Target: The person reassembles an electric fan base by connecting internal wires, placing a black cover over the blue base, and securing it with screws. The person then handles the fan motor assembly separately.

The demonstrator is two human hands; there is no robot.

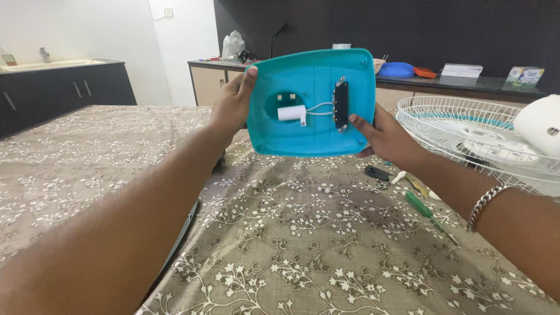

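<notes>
One turquoise plastic fan base cover (318, 125) is held upright at centre frame, above the bed, its inner side facing the camera. The left hand (232, 105) grasps its left edge, thumb hooked over the upper rim; the right hand (382, 137) grasps its lower right edge, thumb pressed near one black switch block (341, 104) mounted vertically inside. One white cylindrical component (291, 112) sits in a round recess left of the block, joined to it by two white wires (319, 109). One metal chain bracelet (483, 202) circles the right wrist at lower right. On the one floral-patterned bedspread (303, 245) lie one green-handled screwdriver (424, 208) and one black-handled tool (378, 172), both right of centre, well apart from either hand. One white wire fan guard (455, 125) rests at the right edge, partly covered by one white fan housing (539, 123). One blue bowl (396, 70) stands on the counter at upper right.
</notes>
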